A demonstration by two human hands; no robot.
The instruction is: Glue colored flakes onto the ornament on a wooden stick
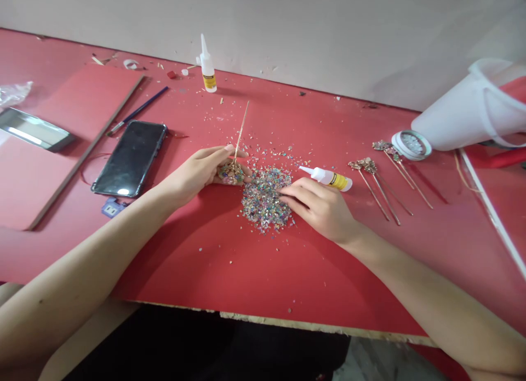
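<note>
My left hand [209,167] holds an ornate gold hairpin [233,172] by its decorated head, and the thin prong points up and away. Right beside it lies a heap of small, shiny, many-coloured chips [267,200] on the red tabletop. At the heap's right side, the fingertips of my right hand [314,205] are bent together and touch the chips. Whether a chip is pinched between them is too small to make out. Just behind the right hand, a white glue bottle [329,178] with a yellow label lies on its side.
Several finished-looking hairpins [376,183] lie at the right, near a tipped white bucket [456,112] and a round lid [412,145]. A second glue bottle [208,71] stands at the back. To the left are a phone [129,159], a paintbrush [139,111] and a shallow box [35,130].
</note>
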